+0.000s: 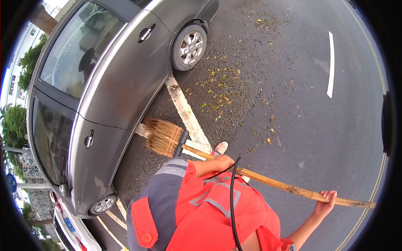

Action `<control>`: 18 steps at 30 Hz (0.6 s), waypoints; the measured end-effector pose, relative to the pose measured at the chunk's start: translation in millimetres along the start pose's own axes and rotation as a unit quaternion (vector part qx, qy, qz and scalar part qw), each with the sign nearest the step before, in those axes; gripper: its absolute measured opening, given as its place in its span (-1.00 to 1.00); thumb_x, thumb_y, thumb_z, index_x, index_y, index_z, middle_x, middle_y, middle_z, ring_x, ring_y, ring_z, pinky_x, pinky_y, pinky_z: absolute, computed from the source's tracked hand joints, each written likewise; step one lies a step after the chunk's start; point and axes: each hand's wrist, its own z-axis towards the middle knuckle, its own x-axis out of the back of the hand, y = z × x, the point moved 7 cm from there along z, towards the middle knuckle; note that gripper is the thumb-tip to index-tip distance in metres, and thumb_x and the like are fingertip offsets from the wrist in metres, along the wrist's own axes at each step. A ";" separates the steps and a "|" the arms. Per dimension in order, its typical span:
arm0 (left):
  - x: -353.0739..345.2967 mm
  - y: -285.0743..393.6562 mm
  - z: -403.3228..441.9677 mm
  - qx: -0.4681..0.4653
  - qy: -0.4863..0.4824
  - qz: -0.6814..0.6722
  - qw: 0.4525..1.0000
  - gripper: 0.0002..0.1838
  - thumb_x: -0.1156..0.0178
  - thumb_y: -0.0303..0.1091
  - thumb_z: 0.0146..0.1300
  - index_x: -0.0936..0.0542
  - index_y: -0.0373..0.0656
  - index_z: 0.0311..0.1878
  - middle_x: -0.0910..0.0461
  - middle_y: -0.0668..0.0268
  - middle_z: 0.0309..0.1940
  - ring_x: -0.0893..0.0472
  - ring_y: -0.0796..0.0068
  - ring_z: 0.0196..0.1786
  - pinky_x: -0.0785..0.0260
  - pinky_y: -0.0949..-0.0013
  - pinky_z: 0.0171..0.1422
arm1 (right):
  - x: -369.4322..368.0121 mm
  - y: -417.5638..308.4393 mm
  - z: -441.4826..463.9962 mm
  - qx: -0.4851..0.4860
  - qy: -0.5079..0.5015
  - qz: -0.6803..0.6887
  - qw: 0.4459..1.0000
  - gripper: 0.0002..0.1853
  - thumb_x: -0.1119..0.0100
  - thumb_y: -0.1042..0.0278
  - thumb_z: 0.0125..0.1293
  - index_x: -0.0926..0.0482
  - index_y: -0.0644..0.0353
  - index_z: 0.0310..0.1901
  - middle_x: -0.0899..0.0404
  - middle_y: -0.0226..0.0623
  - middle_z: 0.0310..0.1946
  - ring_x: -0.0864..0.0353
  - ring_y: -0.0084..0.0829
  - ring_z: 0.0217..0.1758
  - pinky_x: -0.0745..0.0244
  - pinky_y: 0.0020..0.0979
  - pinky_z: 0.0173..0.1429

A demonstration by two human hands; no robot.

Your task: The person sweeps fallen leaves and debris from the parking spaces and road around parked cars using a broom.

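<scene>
A broom with straw bristles, a dark crosspiece and a long bamboo handle lies slantwise across the view in front of me. My left hand is closed round the handle, close to my body and not far from the broom head. Farther up, near the handle's far end, my right hand wraps its fingers round the bamboo. The bristles are beside a parked grey car, over a white painted line. Yellow and green fallen leaves lie scattered on the asphalt ahead.
The grey car stands close on the left, its wheel near the leaves. Behind it is a white car. Dark road with a white lane dash stretches to the right. A black cord hangs before my red vest.
</scene>
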 end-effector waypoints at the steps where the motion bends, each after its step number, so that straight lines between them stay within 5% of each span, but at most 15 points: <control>1: 13.5 -2.8 8.8 -0.001 -0.006 -0.008 1.000 -0.84 -0.13 -0.28 0.04 -0.65 0.00 -0.32 -0.63 0.06 -0.35 -0.60 -0.01 -0.18 -0.41 0.03 -0.09 | -11.9 -3.3 -4.7 -0.001 -0.039 -0.002 0.999 -0.84 0.01 0.27 0.39 -0.40 0.14 -0.32 -0.26 -0.45 -0.61 -0.30 -0.51 -0.46 -0.35 -0.35 -0.13; 3: 38.6 -1.2 23.4 -0.004 -0.086 0.065 0.994 -0.82 -0.12 -0.30 0.04 -0.64 -0.05 -0.30 -0.63 0.04 -0.33 -0.61 0.01 -0.13 -0.42 0.04 -0.02 | -42.7 -15.8 -24.4 0.028 -0.023 -0.033 0.999 -0.83 0.03 0.27 0.39 -0.39 0.15 -0.32 -0.25 -0.45 -0.61 -0.31 -0.50 -0.44 -0.34 -0.35 -0.09; 6: 83.5 16.3 60.6 -0.070 -0.060 0.058 0.994 -0.82 -0.09 -0.27 0.07 -0.63 -0.05 -0.33 -0.62 0.03 -0.33 -0.60 -0.06 -0.16 -0.44 0.05 -0.03 | -54.2 -38.9 -69.7 0.065 -0.002 -0.052 0.997 -0.84 0.04 0.27 0.40 -0.41 0.16 -0.29 -0.25 -0.45 -0.56 -0.30 -0.49 -0.37 -0.31 -0.30 0.04; 7: 85.5 14.8 80.1 -0.092 -0.042 0.068 0.993 -0.74 -0.22 -0.47 -0.17 -0.61 -0.07 -0.29 -0.62 0.11 -0.35 -0.59 0.07 -0.14 -0.40 0.10 -0.07 | -54.3 -45.2 -85.1 0.065 -0.018 -0.048 0.997 -0.84 0.04 0.27 0.40 -0.41 0.17 -0.26 -0.26 -0.45 -0.52 -0.31 -0.47 -0.33 -0.29 -0.27 0.13; 8: 99.6 25.6 93.2 -0.118 -0.056 0.117 0.985 -0.74 -0.21 -0.49 -0.16 -0.62 -0.04 -0.30 -0.62 0.15 -0.34 -0.59 0.11 -0.12 -0.39 0.13 -0.04 | -78.4 -45.6 -97.7 0.068 -0.010 -0.050 0.996 -0.84 0.04 0.27 0.40 -0.41 0.17 -0.26 -0.26 -0.45 -0.52 -0.31 -0.47 -0.33 -0.29 -0.27 0.13; 10: 129.0 35.9 119.3 -0.149 -0.008 0.109 0.983 -0.75 -0.22 -0.50 -0.16 -0.62 -0.03 -0.32 -0.62 0.21 -0.34 -0.58 0.15 -0.12 -0.39 0.15 -0.03 | -136.3 -50.3 -137.7 0.192 0.125 -0.087 0.970 -0.81 -0.10 0.28 0.25 -0.58 0.16 -0.46 -0.56 -0.29 -0.58 -0.60 -0.27 -0.39 -0.51 -0.05 -0.03; 12: 154.9 38.3 152.9 -0.160 0.028 0.145 0.976 -0.91 -0.20 -0.35 -0.06 -0.62 0.02 -0.42 -0.62 0.23 -0.39 -0.60 0.15 -0.16 -0.42 0.16 -0.05 | -170.9 -31.1 -159.3 0.225 0.143 -0.090 0.959 -0.82 -0.08 0.30 0.27 -0.56 0.17 -0.43 -0.52 -0.31 -0.58 -0.56 -0.29 -0.36 -0.47 -0.06 0.03; 18: 227.1 41.4 229.1 -0.204 0.140 0.159 0.956 -0.89 -0.19 -0.48 -0.10 -0.56 0.01 -0.47 -0.56 0.29 -0.40 -0.52 0.19 -0.13 -0.33 0.18 0.04 | -179.5 28.4 -159.0 0.294 0.156 -0.116 0.936 -0.82 0.00 0.24 0.35 -0.47 0.15 -0.32 -0.32 -0.42 -0.56 -0.41 -0.40 -0.32 -0.32 -0.15 0.18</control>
